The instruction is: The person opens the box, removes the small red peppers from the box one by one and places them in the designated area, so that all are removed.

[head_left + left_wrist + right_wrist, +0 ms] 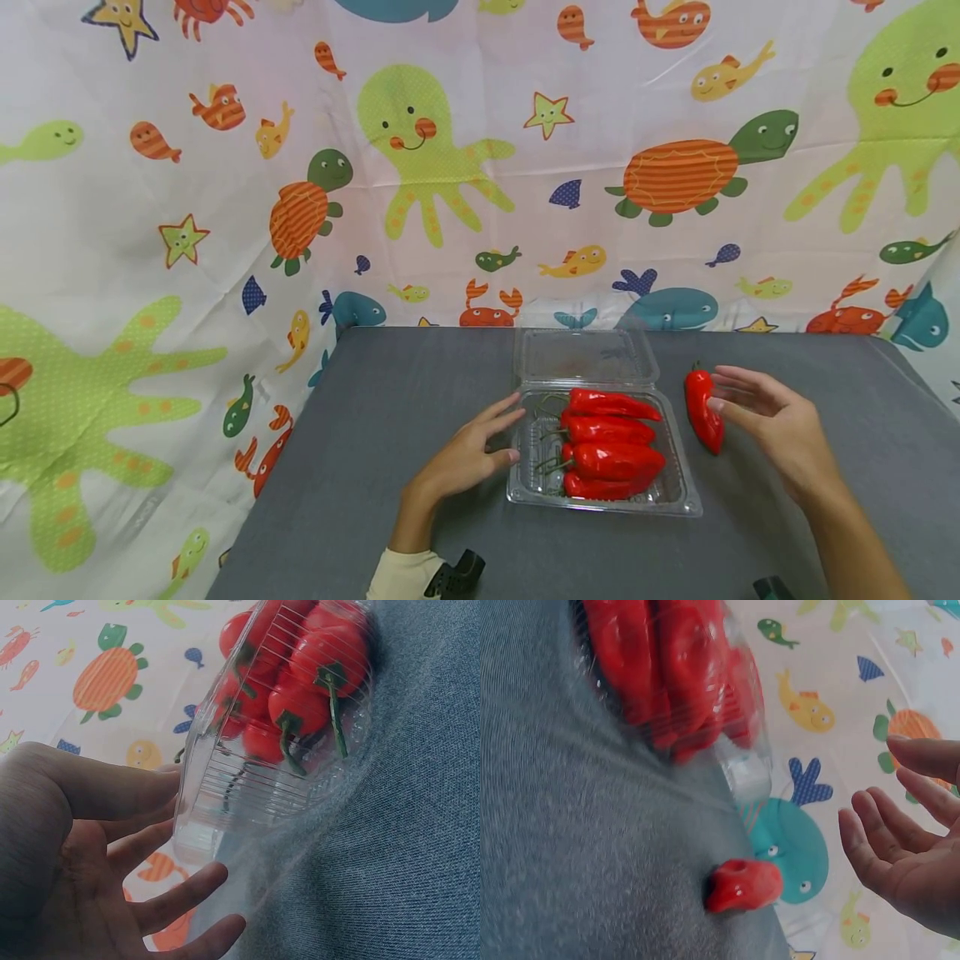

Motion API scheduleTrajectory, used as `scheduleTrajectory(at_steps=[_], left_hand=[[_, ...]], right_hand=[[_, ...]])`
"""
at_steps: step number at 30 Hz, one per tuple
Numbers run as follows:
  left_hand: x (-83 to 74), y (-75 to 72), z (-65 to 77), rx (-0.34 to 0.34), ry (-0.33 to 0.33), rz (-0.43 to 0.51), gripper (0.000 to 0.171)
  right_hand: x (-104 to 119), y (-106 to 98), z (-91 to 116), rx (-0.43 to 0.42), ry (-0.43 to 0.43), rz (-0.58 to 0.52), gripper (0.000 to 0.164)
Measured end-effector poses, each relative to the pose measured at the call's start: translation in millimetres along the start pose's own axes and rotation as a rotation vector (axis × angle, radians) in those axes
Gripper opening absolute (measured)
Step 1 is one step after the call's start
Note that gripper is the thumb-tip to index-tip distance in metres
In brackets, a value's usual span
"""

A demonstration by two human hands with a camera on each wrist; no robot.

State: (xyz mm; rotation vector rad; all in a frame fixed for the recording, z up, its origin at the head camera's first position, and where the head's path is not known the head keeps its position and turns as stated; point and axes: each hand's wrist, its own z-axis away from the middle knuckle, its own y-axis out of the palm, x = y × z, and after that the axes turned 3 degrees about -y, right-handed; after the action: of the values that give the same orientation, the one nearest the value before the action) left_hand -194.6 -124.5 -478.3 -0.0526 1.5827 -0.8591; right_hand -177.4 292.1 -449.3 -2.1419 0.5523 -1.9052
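A clear plastic clamshell box (600, 507) lies on the table with its lid hinged back. Several red peppers (611, 460) with green stems lie stacked inside it, stems toward the left. My left hand (467, 454) is at the box's left side, fingers spread; the left wrist view has the thumb and fingertips right at the clear wall (196, 769). To the right of the box, one more red pepper (703, 410) lies on the cloth. Beside it is my right hand (780, 429), fingers loosely bent; in the right wrist view a gap separates them from the pepper (746, 885).
Grey cloth (405, 375) covers the table. The raised lid (588, 354) reaches back near the table's far edge. Behind stands a white curtain (465, 108) printed with sea animals, which also runs along the left side. A dark wrist device (456, 575) sits on the left sleeve.
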Motion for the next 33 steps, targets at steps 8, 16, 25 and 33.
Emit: scheduleTrajectory(at_steps=[8, 16, 25, 33], left_hand=[[0.9, -0.1, -0.5, 0.003, 0.006, 0.003, 0.064], [0.5, 0.1, -0.8, 0.001, 0.012, 0.003, 0.063], [0.1, 0.3, -0.1, 0.003, 0.001, 0.005, 0.064], [0.6, 0.5, -0.8, 0.0, 0.003, -0.005, 0.063]], right_hand=[[12.7, 7.7, 6.4, 0.072, -0.081, -0.004, 0.054], [19.8, 19.1, 12.6, 0.196, -0.108, 0.015, 0.055], [25.2, 32.8, 16.9, 0.288, -0.155, 0.076, 0.058], [28.6, 40.2, 20.2, 0.324, -0.166, 0.026, 0.057]])
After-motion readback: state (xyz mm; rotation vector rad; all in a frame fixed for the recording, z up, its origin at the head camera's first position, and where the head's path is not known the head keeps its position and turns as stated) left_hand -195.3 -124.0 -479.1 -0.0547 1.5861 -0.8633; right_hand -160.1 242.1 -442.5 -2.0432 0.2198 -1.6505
